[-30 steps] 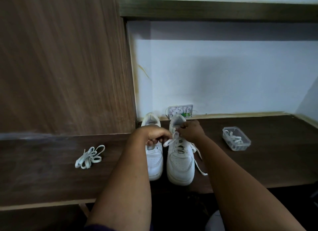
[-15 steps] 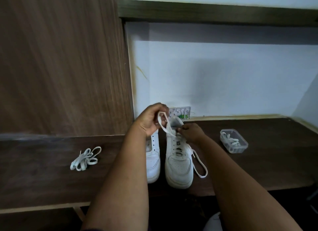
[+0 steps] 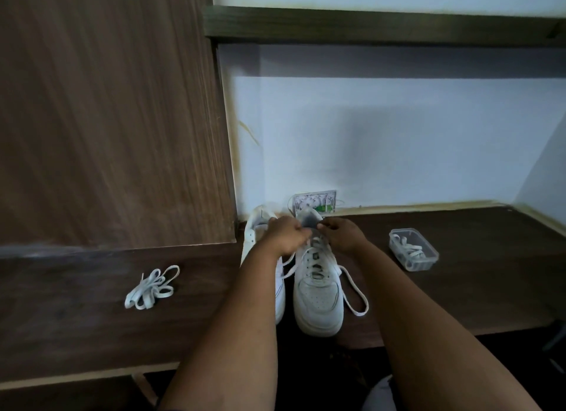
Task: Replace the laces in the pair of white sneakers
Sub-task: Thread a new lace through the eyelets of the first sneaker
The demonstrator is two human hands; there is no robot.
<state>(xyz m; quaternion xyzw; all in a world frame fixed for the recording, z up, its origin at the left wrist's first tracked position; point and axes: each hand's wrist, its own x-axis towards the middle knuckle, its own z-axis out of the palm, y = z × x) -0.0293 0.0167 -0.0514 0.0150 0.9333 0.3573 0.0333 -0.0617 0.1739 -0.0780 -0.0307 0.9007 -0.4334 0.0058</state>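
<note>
Both hands meet at the collar of the right sneaker, which stands toe toward the worktop's front edge, heel toward the back wall. The left hand has its fingers curled on the lace at the top eyelets; the right hand pinches there too, though what exactly it pinches I cannot tell. The lace's free ends trail frontward down both flanks, so the coming pull probably runs along the shoe's long axis.
</note>
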